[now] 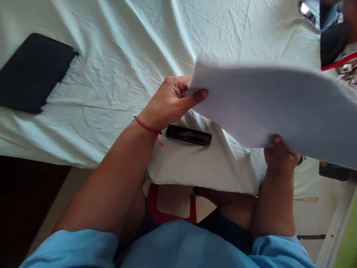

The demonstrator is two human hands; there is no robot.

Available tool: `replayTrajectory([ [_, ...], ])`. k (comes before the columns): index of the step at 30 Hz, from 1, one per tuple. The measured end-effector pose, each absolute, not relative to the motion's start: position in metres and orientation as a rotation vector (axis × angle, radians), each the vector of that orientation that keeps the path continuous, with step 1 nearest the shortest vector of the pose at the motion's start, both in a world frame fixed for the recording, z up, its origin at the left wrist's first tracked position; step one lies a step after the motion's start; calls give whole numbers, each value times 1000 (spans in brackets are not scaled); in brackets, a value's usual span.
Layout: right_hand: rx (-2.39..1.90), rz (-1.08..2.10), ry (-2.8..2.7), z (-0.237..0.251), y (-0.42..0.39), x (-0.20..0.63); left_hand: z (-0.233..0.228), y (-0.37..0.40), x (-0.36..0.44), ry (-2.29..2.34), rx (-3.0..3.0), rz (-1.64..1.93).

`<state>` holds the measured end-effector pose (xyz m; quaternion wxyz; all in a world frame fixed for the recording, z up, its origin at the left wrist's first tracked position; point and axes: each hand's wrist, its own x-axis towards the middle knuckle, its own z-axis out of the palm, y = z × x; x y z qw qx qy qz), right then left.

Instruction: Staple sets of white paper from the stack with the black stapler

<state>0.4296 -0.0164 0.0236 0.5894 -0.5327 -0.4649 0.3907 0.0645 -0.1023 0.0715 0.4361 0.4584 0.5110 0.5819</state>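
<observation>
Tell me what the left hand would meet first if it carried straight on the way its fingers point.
The left hand already grips the corner of the white paper sheet, fingers pointing right along it. Going on, it would probably just slide along the sheet; depth beyond is unclear.

Qty as I see it: 2 hands, left [170, 102] & right [279, 156]. 1 paper [273, 108]. 1 black remote [188, 135]. 1 tablet [32, 72]. 1 sheet [134, 48]. 1 red cord [146, 127]. 1 red stool [171, 203]. No. of other items at top right: can't tell.
</observation>
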Motion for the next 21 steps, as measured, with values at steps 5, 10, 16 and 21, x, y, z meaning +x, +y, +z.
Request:
replayTrajectory([
  [5, -1239, 901, -1108, 29, -19, 414, 68, -99, 69, 1297, 1147, 1375],
  [10, -1217, 932, -1033, 36, -12, 413, 64, -95, 66, 1439, 1174, 1307],
  [16, -1336, 957, -935, 37, -2, 431, 78, -107, 56, 1677, 1329, 1104],
  [21, -1376, 973, -920, 37, 1, 441, 94, -122, 46, 1282, 1710, 618],
])
